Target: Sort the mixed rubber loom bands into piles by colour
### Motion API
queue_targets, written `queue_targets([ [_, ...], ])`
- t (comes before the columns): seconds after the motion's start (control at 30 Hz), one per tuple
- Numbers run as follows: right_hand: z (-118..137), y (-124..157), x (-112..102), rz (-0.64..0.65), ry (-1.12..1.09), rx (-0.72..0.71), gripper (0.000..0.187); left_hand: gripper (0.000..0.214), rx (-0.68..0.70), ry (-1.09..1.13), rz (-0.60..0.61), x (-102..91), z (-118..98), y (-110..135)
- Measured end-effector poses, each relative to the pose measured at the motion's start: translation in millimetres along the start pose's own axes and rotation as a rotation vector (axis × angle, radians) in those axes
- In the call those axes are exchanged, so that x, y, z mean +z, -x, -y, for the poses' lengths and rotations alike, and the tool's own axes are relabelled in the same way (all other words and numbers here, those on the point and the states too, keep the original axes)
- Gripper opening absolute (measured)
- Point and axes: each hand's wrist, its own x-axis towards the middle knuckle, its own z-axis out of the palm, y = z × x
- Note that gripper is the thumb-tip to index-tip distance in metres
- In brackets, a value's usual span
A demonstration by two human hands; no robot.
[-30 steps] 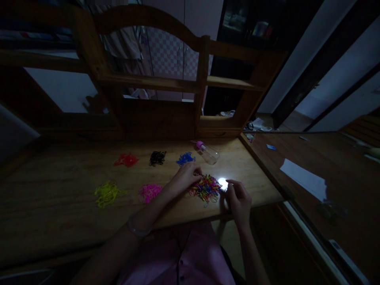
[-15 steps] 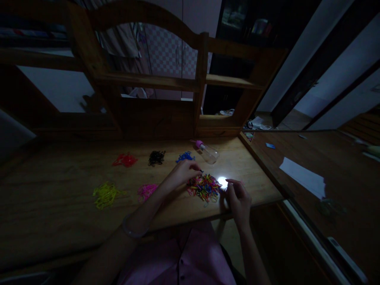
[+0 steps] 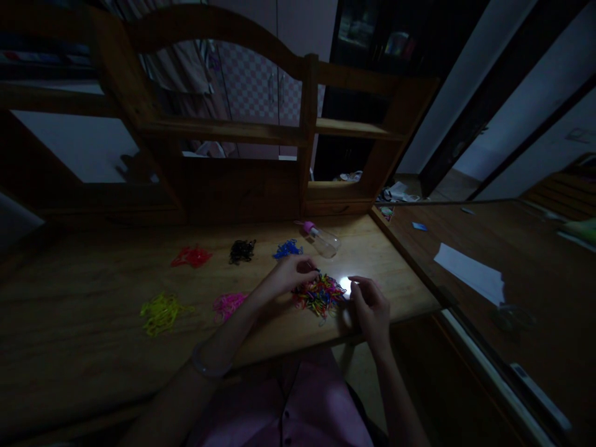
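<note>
A mixed pile of many-coloured small rubber bands (image 3: 320, 293) lies on the wooden desk (image 3: 93, 347) under a bright spot of light. My left hand (image 3: 289, 275) rests at the pile's far left edge, fingers pinched on a dark band I can barely make out. My right hand (image 3: 369, 305) hovers at the pile's right side, fingers curled together; what they hold is too small to see. Sorted heaps lie further left: blue (image 3: 287, 249), black (image 3: 242, 250), red (image 3: 191, 256), pink (image 3: 228, 304) and yellow (image 3: 161, 311).
A clear small bottle with a pink cap (image 3: 321, 239) lies behind the pile. A wooden shelf unit (image 3: 242, 130) rises at the desk's back. A second dark surface on the right carries a white paper (image 3: 469, 273). The room is dim.
Both hands stayed at the mixed pile; the left fingers shifted slightly at its far edge. The view drifted a little to the right.
</note>
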Motion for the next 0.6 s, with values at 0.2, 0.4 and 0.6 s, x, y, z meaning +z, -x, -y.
queue_targets([
  [0.2, 26.4, -19.1, 18.9, 0.213, 0.022, -0.2, 0.023, 0.022, -0.008, 0.176, 0.051, 2.3, -2.7, 0.9],
  [0.4, 26.6, -20.6, 32.4, 0.257, 0.05, -0.254, 0.018, 0.024, -0.105, 0.339, 0.098, 1.8, -9.7, 4.5],
  [0.6, 35.5, -19.1, 29.6, 0.203, 0.089, -0.269, 0.011, 0.019, -0.201, 0.466, 0.088, 6.3, -4.4, 0.5],
])
